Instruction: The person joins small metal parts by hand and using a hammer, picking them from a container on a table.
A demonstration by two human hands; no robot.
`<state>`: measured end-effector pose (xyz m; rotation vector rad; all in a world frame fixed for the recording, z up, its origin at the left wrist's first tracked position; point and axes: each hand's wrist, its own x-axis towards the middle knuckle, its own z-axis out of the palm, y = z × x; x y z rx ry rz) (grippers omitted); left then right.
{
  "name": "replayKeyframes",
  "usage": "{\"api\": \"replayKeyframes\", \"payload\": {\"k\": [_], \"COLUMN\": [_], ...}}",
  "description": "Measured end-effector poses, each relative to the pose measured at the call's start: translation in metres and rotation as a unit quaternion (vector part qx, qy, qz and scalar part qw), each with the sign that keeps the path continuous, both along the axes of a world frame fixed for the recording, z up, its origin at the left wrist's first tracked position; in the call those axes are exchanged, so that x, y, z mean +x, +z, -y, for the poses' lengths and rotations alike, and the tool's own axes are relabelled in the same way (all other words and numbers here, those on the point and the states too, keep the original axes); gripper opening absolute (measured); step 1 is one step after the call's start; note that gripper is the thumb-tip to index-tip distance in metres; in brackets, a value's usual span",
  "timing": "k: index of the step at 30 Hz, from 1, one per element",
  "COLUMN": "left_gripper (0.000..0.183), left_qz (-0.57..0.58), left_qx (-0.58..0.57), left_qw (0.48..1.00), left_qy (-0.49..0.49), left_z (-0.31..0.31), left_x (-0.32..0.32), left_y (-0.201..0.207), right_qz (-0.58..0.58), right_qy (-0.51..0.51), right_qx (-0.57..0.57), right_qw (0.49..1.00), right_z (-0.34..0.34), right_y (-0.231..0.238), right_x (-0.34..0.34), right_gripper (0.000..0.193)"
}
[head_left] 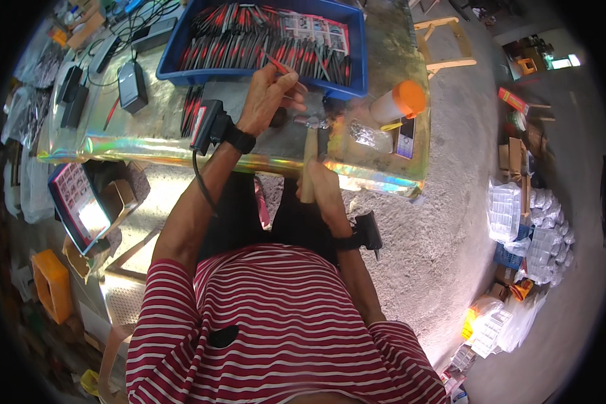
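Note:
My left hand reaches over the table's near part, just in front of a blue tray. Its thumb and forefinger pinch a slim red piece that slants up toward the tray; its exact kind is too small to tell. A hammer stands in my right hand, closed around the lower end of the pale wooden handle. The metal head points away from me, low over the table near my left fingers. Packed in rows inside the tray are many slim red-and-black pieces.
A clear jar with an orange lid stands at the right, by a small clear bag. More slim pieces lie before the tray. Dark boxes and cables occupy the left. A wooden stool stands beyond the table's right edge.

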<state>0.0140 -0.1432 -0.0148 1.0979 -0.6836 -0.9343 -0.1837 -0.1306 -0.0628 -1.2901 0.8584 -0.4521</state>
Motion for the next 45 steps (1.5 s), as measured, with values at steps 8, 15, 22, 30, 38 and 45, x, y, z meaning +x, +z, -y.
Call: {"api": "replayKeyframes", "payload": {"k": [8, 15, 22, 30, 38, 45], "left_gripper": [0.023, 0.020, 0.018, 0.017, 0.018, 0.023], "left_qz": [0.130, 0.269, 0.439, 0.511, 0.413, 0.186], "left_qx": [0.050, 0.093, 0.204, 0.095, -0.030, -0.047], "left_qw": [0.990, 0.959, 0.875, 0.845, 0.898, 0.973], "left_qy": [-0.029, 0.012, 0.018, 0.125, 0.146, 0.127], "left_z": [0.074, 0.126, 0.159, 0.178, 0.091, -0.025], "left_x": [0.000, -0.007, -0.010, -0.019, -0.015, 0.015], "left_y": [0.004, -0.018, -0.049, -0.085, -0.009, 0.017], "right_qz": [0.000, -0.063, -0.134, -0.167, -0.179, -0.181], "right_qy": [-0.040, -0.169, -0.187, -0.178, -0.165, -0.146], "right_qx": [-0.106, -0.190, -0.338, -0.392, -0.448, -0.512], "right_qw": [0.994, 0.965, 0.913, 0.887, 0.860, 0.827], "right_z": [0.032, 0.074, 0.092, 0.095, 0.098, 0.102], "right_y": [0.007, -0.017, -0.043, -0.048, -0.048, -0.052], "right_x": [-0.021, -0.028, -0.020, -0.014, -0.009, -0.009], "right_gripper": [0.024, 0.012, 0.007, 0.004, 0.007, 0.007]}}
